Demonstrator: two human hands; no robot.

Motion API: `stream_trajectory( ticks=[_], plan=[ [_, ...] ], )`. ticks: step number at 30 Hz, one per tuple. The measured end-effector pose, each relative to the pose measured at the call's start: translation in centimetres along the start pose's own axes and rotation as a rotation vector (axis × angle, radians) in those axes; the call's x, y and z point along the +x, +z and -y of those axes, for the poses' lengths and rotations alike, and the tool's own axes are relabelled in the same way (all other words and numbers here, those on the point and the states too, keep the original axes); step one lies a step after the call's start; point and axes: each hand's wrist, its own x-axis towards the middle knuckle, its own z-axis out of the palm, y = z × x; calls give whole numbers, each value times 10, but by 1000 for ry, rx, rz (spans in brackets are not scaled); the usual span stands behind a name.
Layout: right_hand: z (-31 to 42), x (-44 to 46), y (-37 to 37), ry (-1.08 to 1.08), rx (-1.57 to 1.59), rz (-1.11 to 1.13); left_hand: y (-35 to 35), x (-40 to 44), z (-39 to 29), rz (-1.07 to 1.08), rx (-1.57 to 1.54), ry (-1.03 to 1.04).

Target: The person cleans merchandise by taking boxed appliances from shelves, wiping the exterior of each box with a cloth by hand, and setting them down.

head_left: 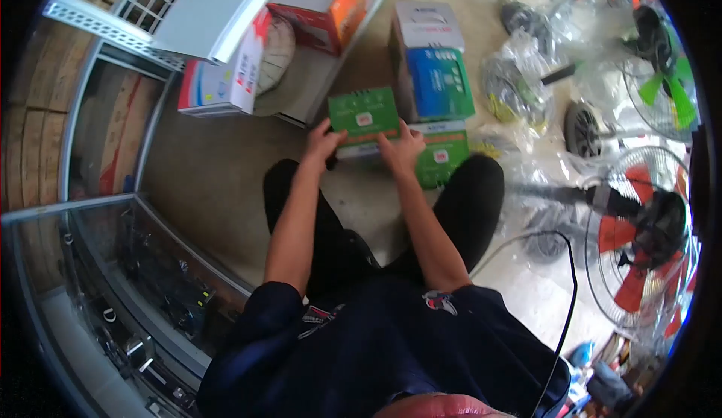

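A green box (364, 111) with an orange stripe and a small white label is held between both of my hands, in front of my knees. My left hand (324, 143) closes on its near left corner, and my right hand (403, 147) grips its near right side. Just right of it, another green box (442, 164) with a similar label rests by my right knee. Behind that one are a blue and green box (440, 83) and a white and grey box (427, 23). What the boxes contain is hidden.
Shelving (218, 12) stands at the upper left, bearing a red and white box (226, 79) and an orange box (331, 15). A glass display case (135, 282) is on my left. Several fans, including a red-bladed fan (639, 230), and plastic wrapping (519, 79) crowd the right side.
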Motion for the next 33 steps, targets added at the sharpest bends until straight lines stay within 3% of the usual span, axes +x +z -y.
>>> stream_trajectory(
  ticks=[1,3,6,8,9,10,11,12,14,15,17,19,21,23,24,26,27,30,31,33],
  plan=[
    [-10,3,-4,-103,-25,26,-5,7,13,20,33,22],
    [-7,11,-15,-99,-181,203,6,3,29,-118,156,92],
    [-7,17,-13,-107,-162,304,7,-2,28,-197,147,117],
    [15,6,-24,-79,233,80,-1,-12,20,-304,509,315],
    [29,5,-35,-105,245,72,-1,-32,-6,-366,380,372],
    [42,2,-47,-130,459,51,3,-63,-42,-421,250,425],
    [50,2,-53,-148,669,40,11,-87,-68,-339,99,534],
    [53,6,-48,-156,672,52,22,-109,-87,-255,-46,635],
    [59,11,-32,222,1335,485,63,-141,-109,-113,-44,845],
    [63,7,-34,171,1674,722,72,-140,-114,-122,-39,846],
    [51,11,5,94,1697,753,81,-131,-125,-210,-156,863],
    [49,12,12,22,1713,777,80,-115,-131,-167,-177,907],
    [81,6,-39,233,1593,699,79,-99,-138,-111,-191,955],
    [123,-2,-101,460,1389,627,73,-89,-153,-118,-76,852],
    [128,-3,-114,475,1397,621,70,-90,-163,-109,-65,843],
    [139,3,-147,589,1528,486,68,-100,-193,-31,359,725],
    [146,11,-169,667,1522,435,65,-109,-211,98,427,633],
    [139,31,-215,646,1270,366,55,-137,-271,285,360,496],
    [150,38,-228,656,1260,198,52,-139,-289,295,367,483],
    [161,53,-251,680,1201,139,44,-144,-315,494,-122,100]
  ],
)
